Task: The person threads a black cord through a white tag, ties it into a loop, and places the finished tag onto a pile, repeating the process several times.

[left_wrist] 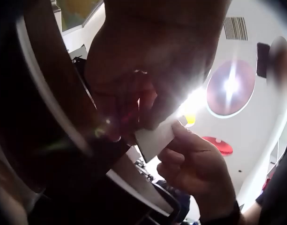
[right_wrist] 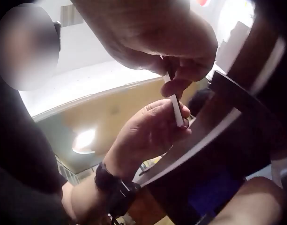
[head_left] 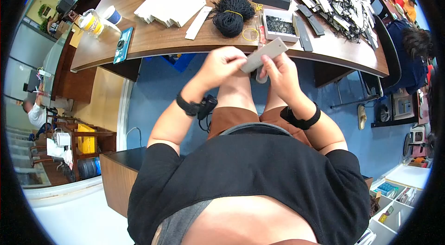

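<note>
A pale grey hang tag (head_left: 265, 57) with a small hole near its far end is held in front of the table edge, above my lap. My right hand (head_left: 282, 72) grips it, thumb on its face. At its near-left end, my left hand (head_left: 225, 63) pinches with curled fingers. In the left wrist view the tag (left_wrist: 155, 139) spans between both hands, with the right hand (left_wrist: 195, 164) at its lower side. The right wrist view shows the tag (right_wrist: 177, 112) edge-on, the left hand's fingers (right_wrist: 157, 117) around its end.
On the table (head_left: 162, 41) lie white cards (head_left: 169, 8), a black cord bundle (head_left: 232, 18), a white box (head_left: 281, 36) of small black pieces, and a heap of tags (head_left: 331, 1). A phone (head_left: 123, 44) and cup (head_left: 112, 14) sit left. Another person (head_left: 408, 59) sits at right.
</note>
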### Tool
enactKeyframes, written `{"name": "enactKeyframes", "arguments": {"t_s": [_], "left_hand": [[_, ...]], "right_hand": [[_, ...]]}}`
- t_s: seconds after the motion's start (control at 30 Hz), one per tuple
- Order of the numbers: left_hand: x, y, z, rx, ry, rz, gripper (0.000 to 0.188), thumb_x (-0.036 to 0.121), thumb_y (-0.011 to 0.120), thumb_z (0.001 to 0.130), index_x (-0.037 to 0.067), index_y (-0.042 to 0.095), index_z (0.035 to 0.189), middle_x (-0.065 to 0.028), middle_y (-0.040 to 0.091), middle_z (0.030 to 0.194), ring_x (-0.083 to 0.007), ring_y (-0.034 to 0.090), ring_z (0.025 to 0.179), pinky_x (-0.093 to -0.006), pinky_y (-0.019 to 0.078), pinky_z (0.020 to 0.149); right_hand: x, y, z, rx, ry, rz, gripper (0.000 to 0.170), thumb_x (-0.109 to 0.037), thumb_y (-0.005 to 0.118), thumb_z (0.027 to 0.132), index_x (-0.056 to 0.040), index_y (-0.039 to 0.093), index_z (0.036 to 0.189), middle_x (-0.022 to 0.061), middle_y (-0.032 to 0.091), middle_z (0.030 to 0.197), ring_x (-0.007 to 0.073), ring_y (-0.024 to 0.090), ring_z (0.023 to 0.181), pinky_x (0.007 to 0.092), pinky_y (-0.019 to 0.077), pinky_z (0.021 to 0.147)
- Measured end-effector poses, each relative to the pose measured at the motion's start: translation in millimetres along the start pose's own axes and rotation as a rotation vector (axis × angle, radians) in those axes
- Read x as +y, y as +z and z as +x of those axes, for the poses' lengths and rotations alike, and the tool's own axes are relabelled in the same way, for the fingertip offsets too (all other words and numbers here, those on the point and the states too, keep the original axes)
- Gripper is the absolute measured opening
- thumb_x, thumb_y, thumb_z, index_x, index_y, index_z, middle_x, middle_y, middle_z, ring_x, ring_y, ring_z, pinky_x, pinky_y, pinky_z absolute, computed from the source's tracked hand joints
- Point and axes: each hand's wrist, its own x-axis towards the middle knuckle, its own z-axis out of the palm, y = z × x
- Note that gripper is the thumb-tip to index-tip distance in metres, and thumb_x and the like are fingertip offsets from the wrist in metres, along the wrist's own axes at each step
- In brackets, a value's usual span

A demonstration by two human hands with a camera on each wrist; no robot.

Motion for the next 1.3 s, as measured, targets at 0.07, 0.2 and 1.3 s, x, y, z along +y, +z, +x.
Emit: {"name": "enactKeyframes", "arguments": {"t_s": [0.07, 0.2, 1.3], "left_hand": [[-26.1, 17.5, -3.9, -0.056, -0.064, 0.012, 0.013, 0.007, 0.06, 0.085, -0.002, 0.064, 0.093, -0.0049, 0.063, 0.088, -0.0104, 0.057, 0.079, -0.025, 0.0465, 0.072], [-41.0, 33.4, 2.9, -0.004, -0.245, -0.048, 0.02, 0.01, 0.059, 0.086, -0.002, 0.064, 0.101, -0.0037, 0.064, 0.083, -0.0092, 0.057, 0.074, -0.0245, 0.0468, 0.067], [-51.3, -6.0, 26.7, 0.582, -0.042, 0.113, 0.012, 0.006, 0.053, 0.086, -0.002, 0.061, 0.091, -0.0013, 0.058, 0.07, -0.0073, 0.053, 0.061, -0.0227, 0.0452, 0.056]], "right_hand": [[18.8, -2.6, -4.6, -0.064, 0.09, -0.122, 0.017, -0.015, 0.056, 0.09, 0.0017, 0.059, 0.095, 0.0057, 0.06, 0.065, 0.0072, 0.053, 0.053, 0.0237, 0.0436, 0.05], [70.3, -16.2, 2.1, -0.183, 0.319, -0.284, 0.021, -0.02, 0.06, 0.088, 0.001, 0.063, 0.086, 0.0053, 0.056, 0.058, 0.0066, 0.051, 0.051, 0.0243, 0.0419, 0.048], [4.0, 63.3, 115.2, -0.024, -0.18, -0.91, 0.018, -0.028, 0.066, 0.077, -0.0104, 0.067, 0.081, 0.008, 0.06, 0.087, 0.0278, 0.062, 0.08, 0.0383, 0.0493, 0.07]]}}
